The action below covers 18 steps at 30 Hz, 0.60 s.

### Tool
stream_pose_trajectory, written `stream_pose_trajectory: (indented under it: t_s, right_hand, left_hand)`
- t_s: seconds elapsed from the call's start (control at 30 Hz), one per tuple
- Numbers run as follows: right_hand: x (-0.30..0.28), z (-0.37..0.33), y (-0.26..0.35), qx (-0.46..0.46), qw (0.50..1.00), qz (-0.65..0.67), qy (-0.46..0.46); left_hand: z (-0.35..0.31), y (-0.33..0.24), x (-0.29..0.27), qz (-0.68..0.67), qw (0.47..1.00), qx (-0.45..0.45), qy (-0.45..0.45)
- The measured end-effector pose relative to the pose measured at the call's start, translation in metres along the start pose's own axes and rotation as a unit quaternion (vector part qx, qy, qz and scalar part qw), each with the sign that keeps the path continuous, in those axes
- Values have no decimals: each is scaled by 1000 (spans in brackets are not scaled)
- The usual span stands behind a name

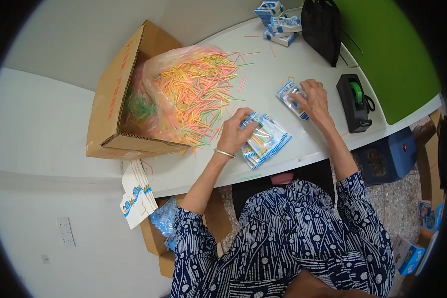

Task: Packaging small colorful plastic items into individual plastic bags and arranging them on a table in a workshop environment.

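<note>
Clear packets with blue-and-white striped ends (275, 145) lie overlapped near the table's front edge, and thin coloured sticks show through the top one. My left hand (235, 134), a bangle on its wrist, has its thumb and fingers closed on the upper left part of that pile. Further right and farther back, my right hand (315, 103) curls over another blue-and-white packet (285, 93), thumb against its face. How many packets are under the right hand is hidden. A heap of pink, yellow and green sticks (198, 84) spills across the table at the left.
The sticks come from a plastic bag in a tipped cardboard box (107, 107). Right of my right hand stands a black tape dispenser (351, 104). Small blue-and-white boxes (282, 27) and a black bag (321, 30) are at the back. Folded white cartons (138, 196) hang by the left edge.
</note>
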State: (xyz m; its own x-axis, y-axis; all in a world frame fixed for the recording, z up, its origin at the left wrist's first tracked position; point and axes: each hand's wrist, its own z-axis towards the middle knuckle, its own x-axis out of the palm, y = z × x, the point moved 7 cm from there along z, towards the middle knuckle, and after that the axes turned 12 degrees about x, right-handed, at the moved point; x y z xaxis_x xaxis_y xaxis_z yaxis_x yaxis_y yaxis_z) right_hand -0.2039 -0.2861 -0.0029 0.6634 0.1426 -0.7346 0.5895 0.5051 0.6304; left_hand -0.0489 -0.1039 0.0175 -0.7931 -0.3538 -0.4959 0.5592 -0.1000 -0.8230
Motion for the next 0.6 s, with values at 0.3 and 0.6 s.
stream_pose_trajectory:
  t_s: [0.3, 0.6]
  right_hand:
    - [14, 6, -28, 31, 999, 9, -19]
    - [-20, 7, 22, -46, 964, 262, -15]
  left_hand:
    - [3, -9, -4, 165, 985, 50, -10]
    - [45, -37, -19, 145, 975, 138, -95]
